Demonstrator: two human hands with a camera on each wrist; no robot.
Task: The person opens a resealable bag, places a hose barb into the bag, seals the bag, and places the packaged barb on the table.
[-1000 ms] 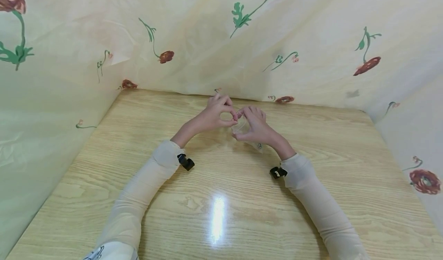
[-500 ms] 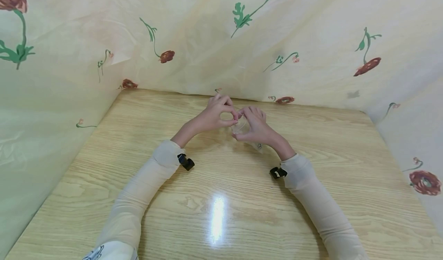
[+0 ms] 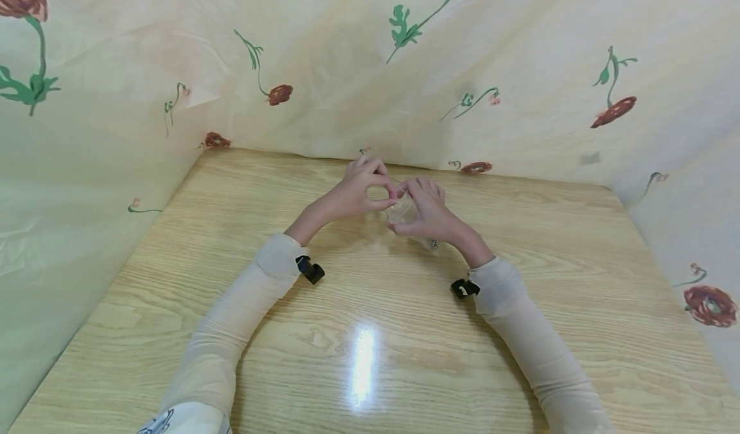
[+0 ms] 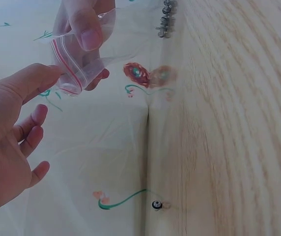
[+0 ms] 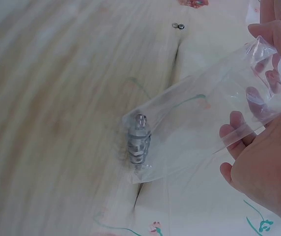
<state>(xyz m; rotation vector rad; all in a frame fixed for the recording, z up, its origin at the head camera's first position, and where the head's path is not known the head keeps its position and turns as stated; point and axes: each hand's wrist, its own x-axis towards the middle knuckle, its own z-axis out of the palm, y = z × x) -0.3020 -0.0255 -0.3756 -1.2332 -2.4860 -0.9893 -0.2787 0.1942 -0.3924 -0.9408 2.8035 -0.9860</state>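
A clear zip-lock bag [image 5: 184, 132] hangs between my two hands, its mouth toward the left hand. A red line marks the zip strip [image 4: 70, 69] in the left wrist view. My left hand [image 3: 357, 191] pinches the lip of the bag between thumb and index finger, its other fingers loosely bent. My right hand [image 3: 429, 212] grips the bag near its mouth, thumb and fingers spread around the plastic. Small silvery metal hardware [image 5: 138, 141] lies bunched in the bag's bottom corner, which hangs low, close over the table.
A small round black-and-silver piece [image 4: 156, 204] lies near the table's back edge. The wood-grain table [image 3: 324, 357] meets a flowered cloth [image 3: 335, 87] behind and at both sides. Black wrist straps [image 3: 310, 270] sit at the sleeve cuffs.
Hardly anything differs. Both hands keep their hold on the bag in the same place, with only a very slight shift of the left fingertips.
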